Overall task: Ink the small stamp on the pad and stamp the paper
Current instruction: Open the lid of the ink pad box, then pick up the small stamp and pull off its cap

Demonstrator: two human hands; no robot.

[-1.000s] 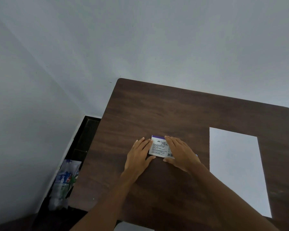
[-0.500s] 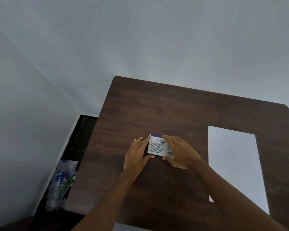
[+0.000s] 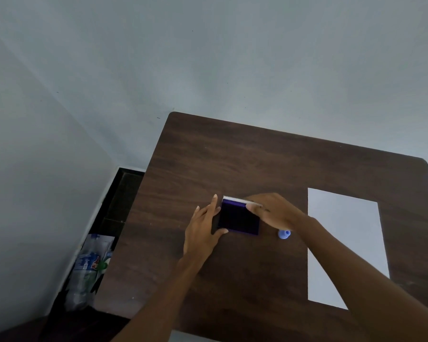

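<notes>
From the head view, the likeliest slip is the lid [image 3: 241, 200] dropping back over the ink pad [image 3: 237, 219]: the right hand [image 3: 273, 212] has its fingers pinched on the lid's raised far edge, and letting go early would close it or smear ink on the fingertips. The left hand [image 3: 203, 230] braces the pad's left side, thumb at the near corner and fingers half curled along the edge; if it eases off, the pad could skid on the dark wooden surface [image 3: 232, 156]. The pad is a small square, dark violet, lying open mid-surface. The small stamp [image 3: 284, 234], pale blue with a rounded knob, stands untouched just beside the right wrist, between pad and white paper [image 3: 344, 230].
</notes>
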